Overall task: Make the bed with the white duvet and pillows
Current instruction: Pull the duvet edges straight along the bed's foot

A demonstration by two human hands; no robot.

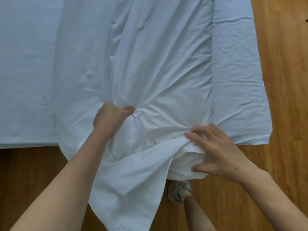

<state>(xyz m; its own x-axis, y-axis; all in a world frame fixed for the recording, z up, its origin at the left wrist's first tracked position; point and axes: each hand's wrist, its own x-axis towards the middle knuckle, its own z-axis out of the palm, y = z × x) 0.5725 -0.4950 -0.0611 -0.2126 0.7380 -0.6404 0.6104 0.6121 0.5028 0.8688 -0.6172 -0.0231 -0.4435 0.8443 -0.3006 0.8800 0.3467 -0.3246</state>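
A white duvet [158,67] lies bunched in a long ridge down the bed [25,80], its near end spilling over the bed's edge toward the wooden floor [283,80]. The left hand [110,117] grips a fistful of the duvet at the ridge's left side, fingers curled into the cloth so that creases radiate from the grip. The right hand [215,150] holds the rolled, bundled end of the duvet at the bed's near edge, fingers spread over the top and thumb beneath the roll. A loose flap of white fabric hangs down between the forearms. Below the bundle, a foot in a beige sock [180,191] stands on the floor.
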